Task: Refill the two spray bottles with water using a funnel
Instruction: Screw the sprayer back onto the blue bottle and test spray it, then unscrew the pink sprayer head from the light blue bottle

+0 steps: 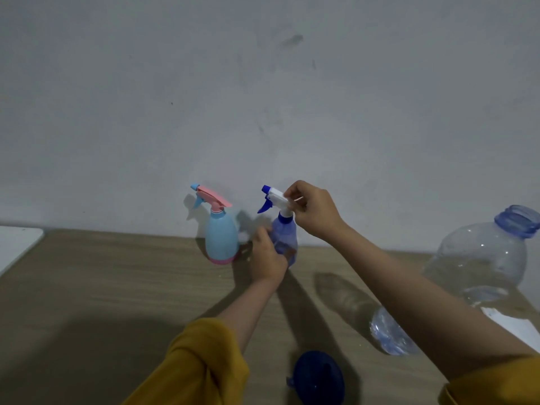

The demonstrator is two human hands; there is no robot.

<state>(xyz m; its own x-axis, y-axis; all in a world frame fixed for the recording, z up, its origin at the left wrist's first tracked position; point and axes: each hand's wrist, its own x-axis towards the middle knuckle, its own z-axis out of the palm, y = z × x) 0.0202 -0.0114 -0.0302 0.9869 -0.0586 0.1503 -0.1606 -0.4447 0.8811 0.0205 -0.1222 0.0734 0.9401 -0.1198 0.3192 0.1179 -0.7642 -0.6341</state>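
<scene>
Gripping blue spray bottle (pixel 285 244) with left hand (pixel 267 258), fingers curled round its body.
Pinching its white trigger head (pixel 277 197) with right hand (pixel 314 210); blue funnel (pixel 318 378) lying nearer on table (pixel 117 287).

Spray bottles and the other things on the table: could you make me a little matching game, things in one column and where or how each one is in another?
Things:
1. pale blue spray bottle
2. purple spray bottle
3. funnel
4. large water bottle

States:
A. lies at the near edge of the table
B. held by both hands
C. stands untouched by the wall, pink trigger head on
D. stands at the right, cap off

Pairs: 1-C, 2-B, 3-A, 4-D
</scene>
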